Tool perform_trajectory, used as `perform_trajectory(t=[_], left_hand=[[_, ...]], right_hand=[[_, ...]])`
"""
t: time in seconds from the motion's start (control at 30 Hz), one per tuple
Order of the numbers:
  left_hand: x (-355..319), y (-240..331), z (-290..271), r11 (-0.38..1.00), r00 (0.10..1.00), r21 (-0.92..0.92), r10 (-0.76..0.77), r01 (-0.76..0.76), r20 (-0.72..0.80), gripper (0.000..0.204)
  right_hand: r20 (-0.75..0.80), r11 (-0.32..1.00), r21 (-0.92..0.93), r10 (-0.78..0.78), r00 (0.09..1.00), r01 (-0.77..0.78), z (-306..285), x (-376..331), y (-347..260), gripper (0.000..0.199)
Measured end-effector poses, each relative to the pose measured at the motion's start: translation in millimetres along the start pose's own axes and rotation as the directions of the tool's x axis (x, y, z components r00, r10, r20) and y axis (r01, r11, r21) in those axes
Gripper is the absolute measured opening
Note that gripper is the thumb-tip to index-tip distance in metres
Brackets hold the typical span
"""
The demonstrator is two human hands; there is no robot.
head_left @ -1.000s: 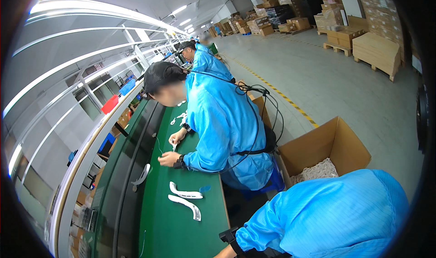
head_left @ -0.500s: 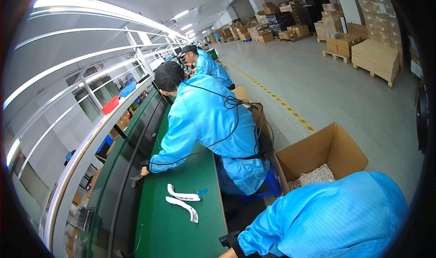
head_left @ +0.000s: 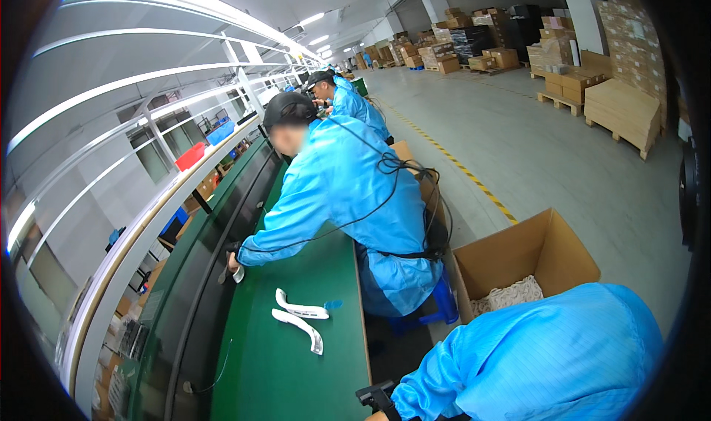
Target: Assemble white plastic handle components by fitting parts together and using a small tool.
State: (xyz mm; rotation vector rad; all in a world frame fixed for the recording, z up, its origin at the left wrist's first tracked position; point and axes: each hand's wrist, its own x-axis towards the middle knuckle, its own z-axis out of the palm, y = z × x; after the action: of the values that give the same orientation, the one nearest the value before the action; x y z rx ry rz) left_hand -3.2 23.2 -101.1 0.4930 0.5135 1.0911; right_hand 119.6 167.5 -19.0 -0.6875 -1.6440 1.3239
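Observation:
My right arm (head_left: 533, 354) comes in at the lower right in a blue sleeve, a black strapped device (head_left: 379, 397) at its wrist. Only a sliver of skin shows past the strap; the fingers of my right hand are cut off by the lower edge. My left hand is outside the picture. Two curved white plastic parts lie ahead on the green work surface (head_left: 296, 384): an upper one (head_left: 304, 311) with slots and a lower one (head_left: 302, 331). A small blue piece (head_left: 334, 305) lies by the upper one's end.
A co-worker (head_left: 348, 176) in blue leans over the surface, one hand (head_left: 234, 261) at a white piece (head_left: 238, 274). An open carton (head_left: 570, 243) holding whitish items stands right. A dark side wall (head_left: 215, 273) with cables borders the left; stacked cartons (head_left: 574, 84) stand far back.
The view has shifted slightly. The co-worker's head has turned, and a white piece now shows by that person's hand. The two white parts still lie on the green surface.

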Motion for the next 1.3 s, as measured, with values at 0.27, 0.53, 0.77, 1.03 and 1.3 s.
perform_trajectory(t=[0.27, 0.53, 0.77, 1.03, 1.3], left_hand=[[-1.6, -14.0, -39.0, 0.988, 0.998, -0.151, -0.016, 0.007, -0.056, 0.071], [-9.6, 7.2, 17.9, 1.0, 0.986, -0.017, 0.006, -0.009, -0.167, 0.063], [-1.2, -1.9, 9.3, 0.993, 0.989, 0.115, 0.039, -0.023, -0.142, 0.071], [16.1, -13.1, 13.1, 0.994, 0.978, 0.094, 0.069, -0.051, -0.199, 0.072], [6.6, -20.4, 8.1, 0.99, 0.965, 0.075, 0.135, -0.121, -0.223, 0.07]], right_hand=[[0.033, 0.998, -0.064, -0.001, 0.999, 0.003, -3.1, 0.9, -5.9, 0.032], [0.084, 0.993, -0.082, -0.082, 0.993, 0.089, 0.4, 6.1, 4.4, 0.028], [-0.006, 0.998, -0.007, -0.057, 0.998, 0.057, -2.3, 4.8, 7.7, 0.032], [-0.001, 0.985, 0.171, -0.003, 1.0, 0.003, -10.7, -1.0, 16.8, 0.04], [-0.005, 0.988, -0.032, -0.153, 0.988, 0.153, 1.8, -6.1, 7.9, 0.033]])
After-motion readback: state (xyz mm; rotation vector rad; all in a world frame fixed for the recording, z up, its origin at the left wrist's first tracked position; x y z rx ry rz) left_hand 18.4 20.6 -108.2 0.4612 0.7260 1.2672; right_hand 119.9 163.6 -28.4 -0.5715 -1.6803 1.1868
